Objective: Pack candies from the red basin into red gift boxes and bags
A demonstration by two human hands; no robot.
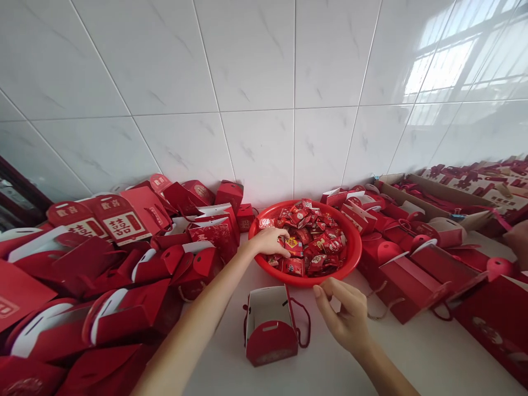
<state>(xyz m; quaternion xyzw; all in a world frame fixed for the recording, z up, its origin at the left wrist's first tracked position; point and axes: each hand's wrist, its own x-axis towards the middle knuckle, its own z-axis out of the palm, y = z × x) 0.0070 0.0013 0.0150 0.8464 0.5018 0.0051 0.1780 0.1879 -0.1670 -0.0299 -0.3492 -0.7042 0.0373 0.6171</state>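
Observation:
A red plastic basket [357, 256] full of red-wrapped candies [325, 245] stands near the wall. My left hand [271, 241] reaches over its left rim, fingers apart and touching the candies beside a red and yellow packet [293, 246]. Just in front of the basket, an open red box [272, 344] with a pale inside and a cord handle sits on the white surface; no candies show in it. My right hand [344, 311] hovers right of this box, fingers curled with thumb and forefinger close; whether it holds anything is hidden.
Many red boxes [124, 313] crowd the left side, and more red boxes [412, 275] line the right. Behind those lies a cardboard carton [478, 220] with red ribbons. Part of another person's hand [517, 242] shows at the right edge. A tiled wall [256, 148] rises behind.

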